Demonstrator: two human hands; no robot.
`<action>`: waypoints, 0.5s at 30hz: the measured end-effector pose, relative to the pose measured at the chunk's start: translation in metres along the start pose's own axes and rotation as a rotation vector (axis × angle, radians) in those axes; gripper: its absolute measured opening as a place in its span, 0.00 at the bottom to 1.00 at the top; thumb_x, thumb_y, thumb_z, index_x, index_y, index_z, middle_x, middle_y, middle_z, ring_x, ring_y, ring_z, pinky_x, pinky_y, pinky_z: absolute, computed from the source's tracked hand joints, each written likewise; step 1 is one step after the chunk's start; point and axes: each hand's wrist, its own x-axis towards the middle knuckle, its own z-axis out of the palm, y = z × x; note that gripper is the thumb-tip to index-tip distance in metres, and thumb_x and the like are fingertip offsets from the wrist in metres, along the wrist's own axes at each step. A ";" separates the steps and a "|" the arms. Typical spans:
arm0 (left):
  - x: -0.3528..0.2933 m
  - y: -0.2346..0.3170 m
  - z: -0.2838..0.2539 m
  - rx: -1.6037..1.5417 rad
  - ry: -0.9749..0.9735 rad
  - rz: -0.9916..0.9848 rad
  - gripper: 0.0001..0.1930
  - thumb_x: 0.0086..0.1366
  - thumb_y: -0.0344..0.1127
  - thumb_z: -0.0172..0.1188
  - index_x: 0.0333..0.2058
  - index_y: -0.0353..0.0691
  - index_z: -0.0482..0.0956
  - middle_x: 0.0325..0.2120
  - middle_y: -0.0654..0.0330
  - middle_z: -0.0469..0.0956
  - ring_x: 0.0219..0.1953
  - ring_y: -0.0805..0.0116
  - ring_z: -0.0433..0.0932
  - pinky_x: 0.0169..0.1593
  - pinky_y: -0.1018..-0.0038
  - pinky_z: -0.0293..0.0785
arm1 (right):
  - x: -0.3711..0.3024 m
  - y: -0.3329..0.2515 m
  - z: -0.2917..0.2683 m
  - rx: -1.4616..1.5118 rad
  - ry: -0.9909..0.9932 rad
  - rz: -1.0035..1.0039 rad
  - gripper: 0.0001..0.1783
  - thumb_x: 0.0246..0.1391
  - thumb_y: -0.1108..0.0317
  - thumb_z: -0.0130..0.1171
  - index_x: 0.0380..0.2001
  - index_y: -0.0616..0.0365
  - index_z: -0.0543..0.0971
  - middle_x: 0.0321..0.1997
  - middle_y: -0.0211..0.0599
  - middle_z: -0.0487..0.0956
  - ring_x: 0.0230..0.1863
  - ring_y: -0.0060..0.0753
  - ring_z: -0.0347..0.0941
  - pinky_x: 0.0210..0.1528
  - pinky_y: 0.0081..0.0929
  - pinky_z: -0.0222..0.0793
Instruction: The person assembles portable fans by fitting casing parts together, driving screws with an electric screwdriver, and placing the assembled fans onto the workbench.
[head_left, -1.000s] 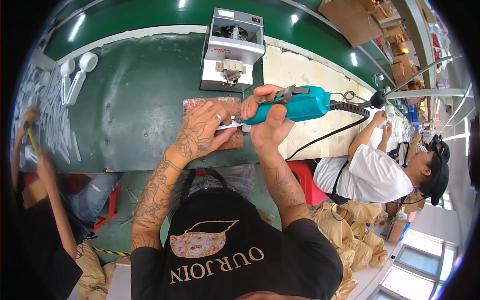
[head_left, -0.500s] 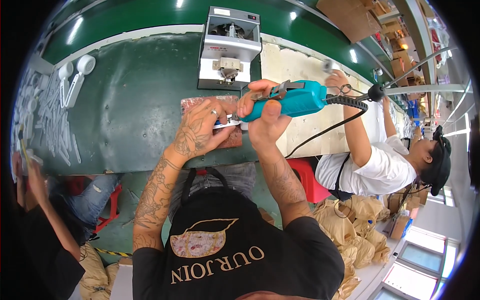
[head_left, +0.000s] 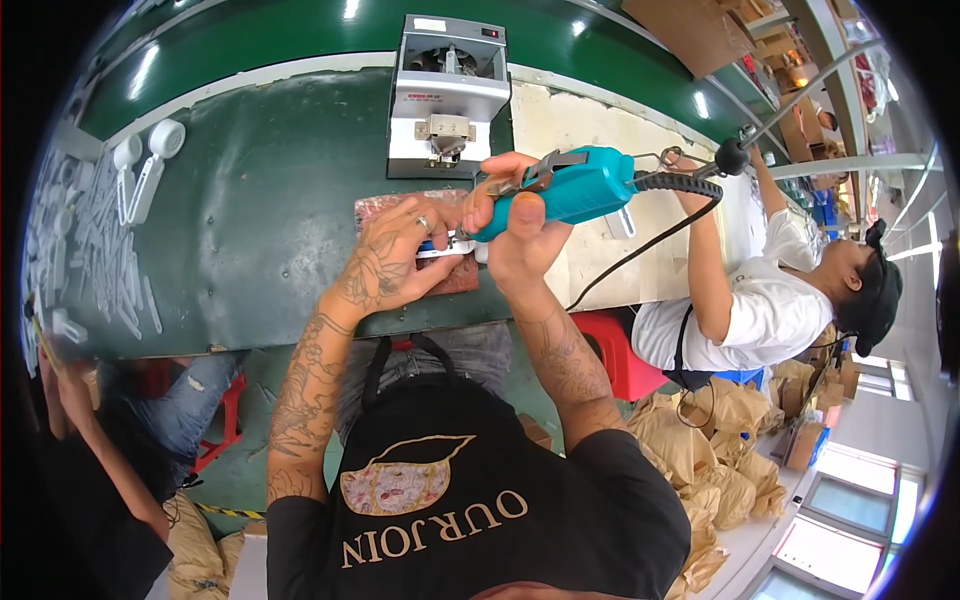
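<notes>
My right hand (head_left: 522, 238) is wrapped round a teal electric screwdriver (head_left: 590, 188), which lies tilted with its tip pointing left. A black coiled cord leaves its back end. My left hand (head_left: 392, 258) pins a slim white plastic part (head_left: 432, 252) with its fingers on a worn reddish block (head_left: 462, 283). Something blue shows inside the white part. The screwdriver's tip is at the part's right end, close to my left fingertips; whether it touches a screw is too small to tell.
A silver screw feeder (head_left: 446, 105) stands beyond my hands. At the left lie many white plastic strips (head_left: 110, 255) and two round-headed white pieces (head_left: 152, 172). Co-workers sit on both sides; the right one's arm (head_left: 708, 270) reaches over the table. A black ball (head_left: 732, 157) hangs near the cord.
The view has shifted slightly. My hands stay at the white part with the screwdriver. The right co-worker's hand has moved, and a white piece now shows on the table beside that arm.
</notes>
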 end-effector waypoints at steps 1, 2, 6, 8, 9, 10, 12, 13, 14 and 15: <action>0.000 0.000 0.000 0.000 -0.001 0.001 0.14 0.57 0.36 0.71 0.30 0.41 0.72 0.41 0.57 0.82 0.44 0.53 0.79 0.48 0.60 0.76 | 0.000 -0.001 0.000 -0.001 0.001 -0.001 0.42 0.58 0.32 0.62 0.45 0.69 0.73 0.20 0.33 0.71 0.21 0.28 0.70 0.26 0.28 0.68; -0.001 0.000 0.000 0.007 -0.007 0.000 0.14 0.57 0.36 0.71 0.31 0.41 0.72 0.41 0.57 0.82 0.44 0.53 0.79 0.48 0.60 0.76 | 0.000 -0.001 0.001 0.011 -0.003 0.004 0.42 0.58 0.32 0.62 0.45 0.69 0.73 0.21 0.33 0.71 0.21 0.28 0.70 0.26 0.28 0.68; -0.002 0.000 0.002 0.028 0.023 0.026 0.12 0.58 0.35 0.71 0.34 0.40 0.76 0.41 0.56 0.81 0.45 0.52 0.78 0.49 0.60 0.76 | -0.003 0.001 -0.002 0.130 -0.025 0.003 0.36 0.60 0.40 0.67 0.48 0.68 0.76 0.26 0.29 0.75 0.27 0.22 0.73 0.31 0.21 0.67; 0.000 0.006 0.004 0.039 0.047 0.004 0.12 0.58 0.35 0.70 0.36 0.40 0.77 0.41 0.56 0.80 0.46 0.52 0.78 0.50 0.60 0.75 | -0.003 0.000 -0.002 0.133 -0.027 0.003 0.36 0.60 0.40 0.67 0.48 0.69 0.76 0.25 0.29 0.75 0.27 0.22 0.73 0.31 0.21 0.68; 0.000 0.009 0.005 0.049 0.069 -0.020 0.12 0.58 0.36 0.70 0.38 0.40 0.79 0.41 0.56 0.80 0.46 0.52 0.78 0.51 0.60 0.75 | -0.003 0.000 -0.002 0.135 -0.029 0.004 0.36 0.60 0.41 0.66 0.49 0.69 0.76 0.25 0.29 0.75 0.27 0.22 0.73 0.30 0.22 0.68; 0.000 0.009 0.005 0.047 0.070 -0.018 0.12 0.58 0.36 0.70 0.38 0.40 0.79 0.41 0.56 0.80 0.46 0.52 0.78 0.51 0.60 0.75 | -0.002 0.000 -0.002 0.132 -0.028 0.003 0.36 0.60 0.41 0.66 0.49 0.69 0.76 0.25 0.29 0.75 0.27 0.22 0.73 0.30 0.22 0.68; -0.002 0.010 0.003 0.115 0.026 -0.007 0.14 0.59 0.36 0.69 0.43 0.40 0.81 0.43 0.57 0.80 0.48 0.52 0.77 0.54 0.59 0.73 | -0.001 -0.002 0.002 0.127 0.021 -0.006 0.34 0.60 0.40 0.66 0.45 0.67 0.75 0.25 0.30 0.75 0.26 0.24 0.73 0.30 0.23 0.69; -0.004 0.011 0.004 0.113 0.027 -0.005 0.14 0.59 0.36 0.69 0.43 0.40 0.81 0.43 0.57 0.80 0.48 0.52 0.77 0.54 0.59 0.73 | 0.001 -0.004 0.003 0.124 0.021 -0.007 0.34 0.60 0.40 0.66 0.45 0.67 0.75 0.25 0.30 0.75 0.26 0.24 0.73 0.30 0.23 0.69; -0.005 0.012 0.006 0.144 0.027 -0.031 0.14 0.60 0.37 0.68 0.43 0.40 0.81 0.44 0.58 0.80 0.49 0.53 0.77 0.55 0.58 0.72 | 0.003 -0.006 0.004 0.093 0.044 -0.030 0.35 0.61 0.36 0.62 0.42 0.63 0.73 0.23 0.32 0.73 0.23 0.26 0.71 0.28 0.26 0.69; -0.005 0.013 0.006 0.174 0.026 -0.057 0.14 0.60 0.38 0.68 0.43 0.40 0.82 0.44 0.59 0.80 0.50 0.54 0.76 0.57 0.58 0.71 | 0.006 -0.010 0.005 0.061 0.066 -0.053 0.35 0.61 0.33 0.59 0.39 0.60 0.71 0.21 0.34 0.71 0.21 0.28 0.69 0.26 0.30 0.69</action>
